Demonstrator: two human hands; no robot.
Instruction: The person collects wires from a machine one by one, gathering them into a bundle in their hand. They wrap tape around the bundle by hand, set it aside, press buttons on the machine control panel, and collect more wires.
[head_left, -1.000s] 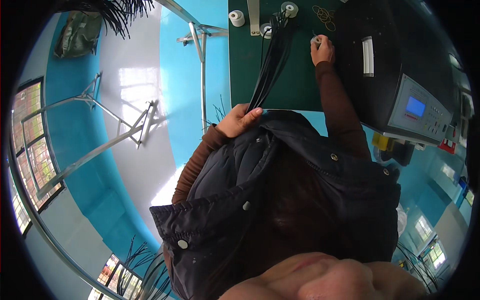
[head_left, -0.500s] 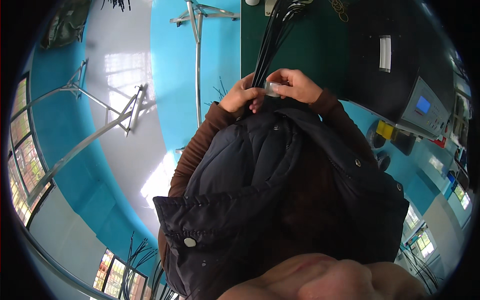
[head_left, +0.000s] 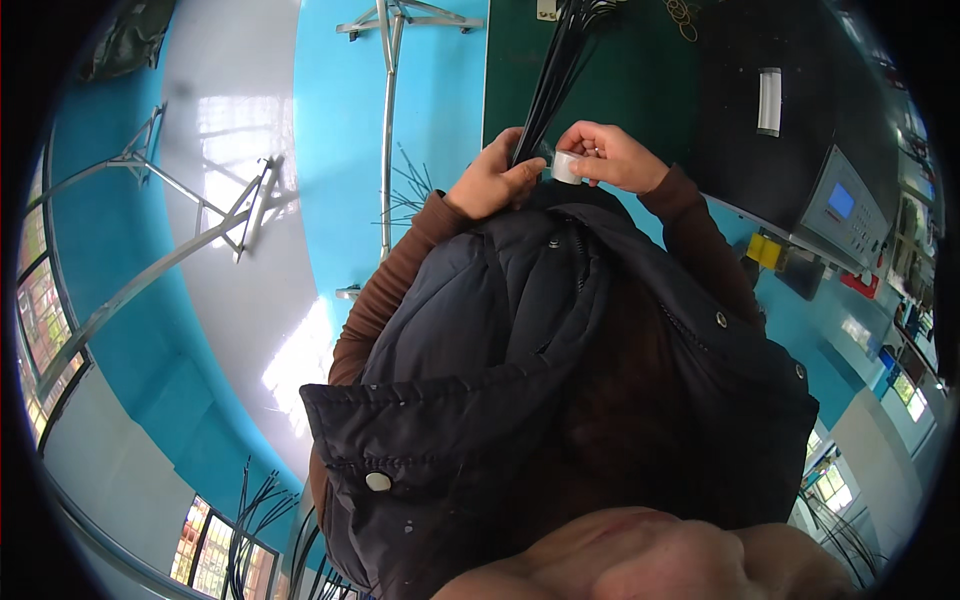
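Observation:
A bundle of thin black cables (head_left: 552,85) runs from the far side of the green table down to my left hand (head_left: 497,178). Its fingers are wrapped round the near end of the bundle, so the cable tips there are hidden. Just to the right, my right hand (head_left: 612,158) pinches a small whitish roll of tape (head_left: 566,167) between thumb and fingers. The roll is close beside the left fingertips. Whether a strip of tape runs from it to the cables, I cannot tell.
The green tabletop (head_left: 640,100) lies beneath the cables. On its right stands a black machine (head_left: 735,165) with a grey control panel (head_left: 848,205). Several tan rings (head_left: 682,18) lie at the far edge. Metal stands (head_left: 389,120) are on the blue and grey floor to the left.
My right hand has moved a little to the right with the tape roll, widening the gap to my left hand. My left hand keeps its hold on the cables. The view has shifted slightly.

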